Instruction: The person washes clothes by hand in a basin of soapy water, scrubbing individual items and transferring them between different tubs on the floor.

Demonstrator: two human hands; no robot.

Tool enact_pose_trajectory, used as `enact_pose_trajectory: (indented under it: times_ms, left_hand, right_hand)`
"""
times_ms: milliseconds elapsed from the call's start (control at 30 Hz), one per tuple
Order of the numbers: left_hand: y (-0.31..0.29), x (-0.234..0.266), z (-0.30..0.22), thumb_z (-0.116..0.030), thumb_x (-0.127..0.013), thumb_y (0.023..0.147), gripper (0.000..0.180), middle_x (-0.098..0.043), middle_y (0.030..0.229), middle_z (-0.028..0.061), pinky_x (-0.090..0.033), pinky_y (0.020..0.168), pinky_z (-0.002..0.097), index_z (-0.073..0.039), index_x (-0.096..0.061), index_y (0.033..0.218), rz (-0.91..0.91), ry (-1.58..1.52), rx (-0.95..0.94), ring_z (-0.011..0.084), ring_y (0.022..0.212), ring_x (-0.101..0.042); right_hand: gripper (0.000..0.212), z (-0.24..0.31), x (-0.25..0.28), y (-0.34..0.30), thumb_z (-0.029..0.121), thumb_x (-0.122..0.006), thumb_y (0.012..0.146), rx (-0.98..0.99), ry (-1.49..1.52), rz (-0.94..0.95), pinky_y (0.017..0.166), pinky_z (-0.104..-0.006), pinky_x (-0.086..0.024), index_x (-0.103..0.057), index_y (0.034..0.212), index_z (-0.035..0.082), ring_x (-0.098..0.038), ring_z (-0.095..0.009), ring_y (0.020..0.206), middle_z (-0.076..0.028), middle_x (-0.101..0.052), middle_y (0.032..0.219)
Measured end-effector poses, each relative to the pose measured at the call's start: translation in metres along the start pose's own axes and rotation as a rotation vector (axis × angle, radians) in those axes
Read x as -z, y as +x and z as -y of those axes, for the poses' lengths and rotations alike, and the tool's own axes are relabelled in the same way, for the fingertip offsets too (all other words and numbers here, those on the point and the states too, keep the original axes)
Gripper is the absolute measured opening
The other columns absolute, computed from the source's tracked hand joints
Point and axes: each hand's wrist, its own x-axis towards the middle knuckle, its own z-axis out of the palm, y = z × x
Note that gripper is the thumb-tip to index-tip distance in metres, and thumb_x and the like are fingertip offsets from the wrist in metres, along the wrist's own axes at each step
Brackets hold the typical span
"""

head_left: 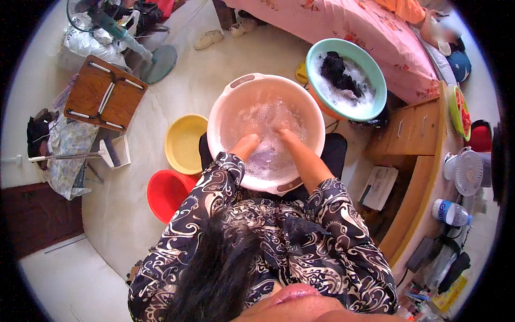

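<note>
Both my forearms reach down into a large pale pink tub (213, 126) of splashing water in front of me. My left hand (252, 140) is sunk in the water near the tub's middle. Close beside it, my right hand (282, 132) is under the surface too. Foam and ripples hide the fingers of both, so I cannot tell whether they grip anything. A pale purplish patch (265, 159) shows through the water just nearer to me; its kind is unclear. Beyond the tub to the right, a turquoise basin (382, 96) holds soapy water and a dark cloth (338, 72).
A yellow basin (179, 145) and a red bucket (163, 196) stand left of the tub. Farther left are a folded wooden table (102, 94), a dustpan (120, 153) and a fan (161, 64). A bed (306, 19) with a person (437, 32) and a wooden cabinet (407, 126) flank the right.
</note>
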Motion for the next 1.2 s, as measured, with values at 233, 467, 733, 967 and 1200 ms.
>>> enact_pose_trajectory:
  times_ms: [233, 467, 733, 967, 1200]
  left_hand:
    - [0.039, -0.037, 0.063, -0.027, -0.047, 0.097, 0.042, -0.058, 0.135, 0.0192, -0.039, 0.107, 0.0447, -0.009, -0.059, 0.133, -0.124, -0.16, -0.177, 0.0335, 0.126, -0.053]
    - [0.046, 0.013, 0.043, -0.03, -0.057, 0.094, 0.032, -0.068, 0.097, 0.0165, -0.051, 0.079, 0.038, -0.002, -0.071, 0.097, -0.03, -0.734, 0.098, 0.0242, 0.089, -0.063]
    - [-0.018, 0.03, -0.005, -0.029, -0.072, 0.084, 0.058, -0.052, 0.124, 0.017, -0.047, 0.087, 0.0425, -0.004, -0.048, 0.13, -0.318, -0.42, -0.136, 0.0263, 0.102, -0.056]
    - [-0.072, 0.036, -0.037, -0.043, -0.067, 0.085, 0.083, -0.012, 0.158, 0.0231, -0.029, 0.107, 0.0699, -0.021, -0.026, 0.154, 0.016, 0.085, 0.045, 0.0523, 0.141, -0.022]
    - [-0.065, 0.008, -0.032, -0.033, -0.06, 0.092, 0.075, -0.015, 0.155, 0.0348, -0.03, 0.108, 0.0662, -0.013, -0.024, 0.154, 0.075, -0.024, 0.087, 0.061, 0.134, -0.03]
  right_hand:
    - [0.032, 0.016, 0.018, 0.004, 0.02, -0.061, 0.085, -0.005, 0.211, 0.073, 0.091, -0.0416, -0.049, -0.069, 0.113, 0.006, -0.063, -0.031, 0.107, -0.017, -0.067, 0.115]
    - [0.03, 0.011, 0.058, -0.018, 0.017, -0.062, 0.082, 0.251, 0.458, -0.071, 0.087, -0.0371, -0.05, -0.07, 0.106, 0.002, -0.065, -0.027, 0.097, -0.015, -0.069, 0.102]
    - [0.019, -0.006, 0.082, -0.041, 0.019, -0.061, 0.085, 0.122, 0.477, -0.184, 0.07, -0.0396, -0.054, -0.069, 0.093, 0.004, -0.068, -0.03, 0.067, -0.014, -0.07, 0.073]
    - [0.06, -0.003, 0.047, -0.054, 0.037, -0.061, 0.09, 0.177, -0.098, -0.226, 0.102, -0.0613, -0.038, -0.043, 0.145, 0.02, -0.043, -0.051, 0.124, -0.024, -0.037, 0.145]
    - [0.057, 0.02, 0.044, -0.054, 0.037, -0.054, 0.092, 0.042, -0.247, 0.077, 0.096, -0.0619, -0.045, -0.043, 0.145, 0.019, -0.046, -0.053, 0.125, -0.028, -0.037, 0.147]
